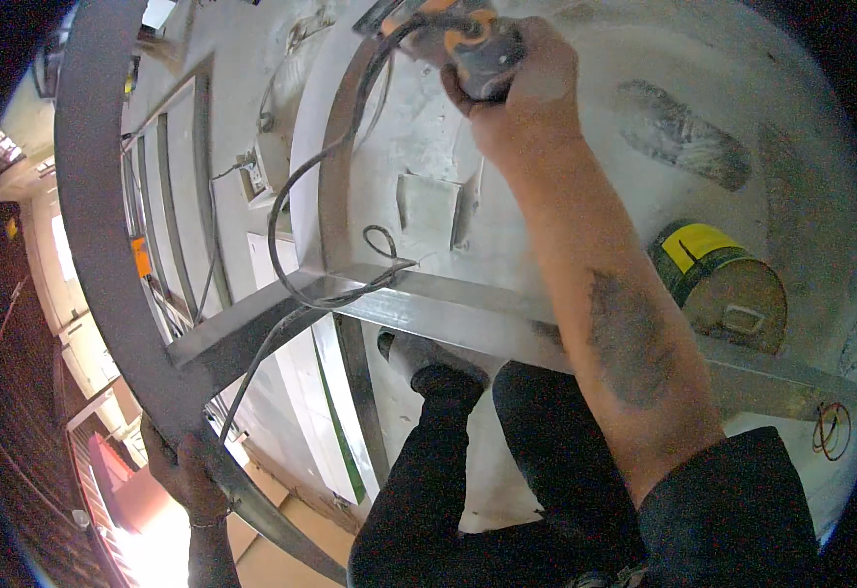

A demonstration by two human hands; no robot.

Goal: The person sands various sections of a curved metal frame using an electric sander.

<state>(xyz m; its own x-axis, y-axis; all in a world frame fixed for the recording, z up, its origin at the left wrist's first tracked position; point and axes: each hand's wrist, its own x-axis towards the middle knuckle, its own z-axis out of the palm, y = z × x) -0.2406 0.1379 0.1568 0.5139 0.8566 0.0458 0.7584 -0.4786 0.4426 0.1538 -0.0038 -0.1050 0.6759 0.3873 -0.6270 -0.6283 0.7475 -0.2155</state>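
Note:
My right hand (536, 73) is closed round an orange-and-black corded power tool (478, 44) near the top of the view. Motion blur and the picture's edge keep me from telling its exact kind. From it a black cord (277, 220) hangs down and loops over a metal crossbar. At lower left, my left hand (188, 470) grips a long grey metal bar (105, 196), part of a welded frame. The bar hides some of its fingers. My right forearm reaches across the crossbar (448, 309) of that frame.
A round tin with a yellow label (713, 255) stands on the grey floor at right, near a thin coiled wire (831, 429). My shod foot (433, 363) is below the crossbar. Another barred metal frame (169, 196) lies at left, beyond the long bar.

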